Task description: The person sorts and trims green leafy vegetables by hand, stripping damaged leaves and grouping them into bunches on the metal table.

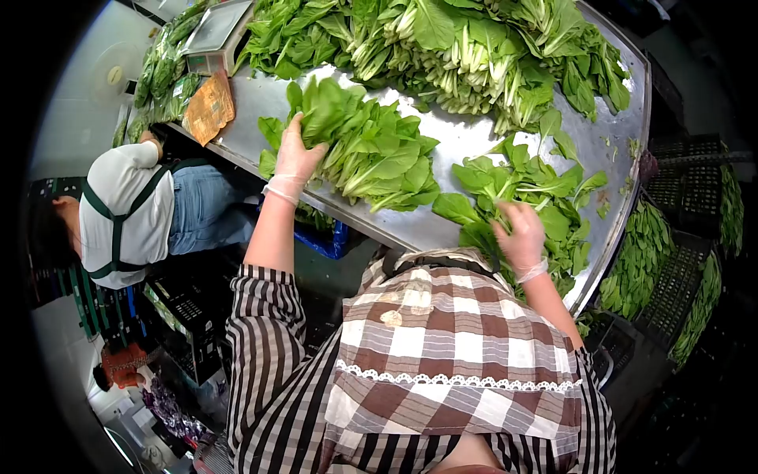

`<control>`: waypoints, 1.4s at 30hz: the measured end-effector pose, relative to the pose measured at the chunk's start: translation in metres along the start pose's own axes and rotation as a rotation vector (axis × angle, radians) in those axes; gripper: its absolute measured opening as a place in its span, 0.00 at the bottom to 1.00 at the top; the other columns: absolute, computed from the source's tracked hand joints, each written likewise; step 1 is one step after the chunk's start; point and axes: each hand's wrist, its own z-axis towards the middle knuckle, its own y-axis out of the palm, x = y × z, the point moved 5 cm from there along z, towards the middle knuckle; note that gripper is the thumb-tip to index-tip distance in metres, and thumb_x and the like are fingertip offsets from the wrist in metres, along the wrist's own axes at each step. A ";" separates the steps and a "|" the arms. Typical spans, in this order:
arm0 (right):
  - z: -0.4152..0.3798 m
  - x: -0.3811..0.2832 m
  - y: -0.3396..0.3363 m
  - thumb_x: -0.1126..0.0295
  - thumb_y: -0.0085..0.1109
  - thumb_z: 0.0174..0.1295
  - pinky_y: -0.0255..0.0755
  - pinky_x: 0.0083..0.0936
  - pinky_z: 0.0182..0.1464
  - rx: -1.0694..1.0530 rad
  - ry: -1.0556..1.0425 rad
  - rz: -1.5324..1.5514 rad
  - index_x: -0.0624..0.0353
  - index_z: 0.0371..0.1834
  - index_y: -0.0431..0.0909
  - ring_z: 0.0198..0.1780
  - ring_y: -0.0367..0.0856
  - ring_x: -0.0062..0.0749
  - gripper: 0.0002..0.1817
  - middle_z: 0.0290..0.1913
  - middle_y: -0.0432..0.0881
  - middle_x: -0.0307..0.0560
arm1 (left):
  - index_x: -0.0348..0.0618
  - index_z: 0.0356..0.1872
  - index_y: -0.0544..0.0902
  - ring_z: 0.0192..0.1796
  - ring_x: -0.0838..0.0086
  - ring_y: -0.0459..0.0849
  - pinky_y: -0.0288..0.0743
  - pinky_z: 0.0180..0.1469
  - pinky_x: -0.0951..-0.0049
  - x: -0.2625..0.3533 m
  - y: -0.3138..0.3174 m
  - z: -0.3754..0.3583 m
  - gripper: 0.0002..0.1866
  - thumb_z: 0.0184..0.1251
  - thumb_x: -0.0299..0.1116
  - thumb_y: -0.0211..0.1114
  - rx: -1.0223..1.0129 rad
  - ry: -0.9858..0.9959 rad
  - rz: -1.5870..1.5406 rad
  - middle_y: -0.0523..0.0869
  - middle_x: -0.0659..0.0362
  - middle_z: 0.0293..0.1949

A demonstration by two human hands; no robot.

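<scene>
Apron (462, 332) below; my left hand (298, 162) at bunch (367, 150), thumb spread; right hand (521, 237) curled over leaves (557, 221), can't tell if pinching; crates (676, 276), part-dark, hold greens (638, 257).

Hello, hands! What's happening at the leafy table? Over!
Left hand at the left bunch of greens. Right hand over the loose greens. Nothing seen blocking either. Over.

Head view, looking steeply down past apron (458, 340) onto table (466, 133).
</scene>
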 end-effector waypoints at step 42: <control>0.200 0.008 -0.007 0.57 0.65 0.65 0.66 0.20 0.27 -0.076 0.512 0.967 0.61 0.33 0.83 0.22 0.72 0.21 0.15 0.23 0.79 0.37 | 0.36 0.60 0.77 0.59 0.64 0.80 0.74 0.63 0.66 0.132 -0.009 -0.065 0.23 0.62 0.21 0.64 0.179 0.441 -0.516 0.80 0.50 0.57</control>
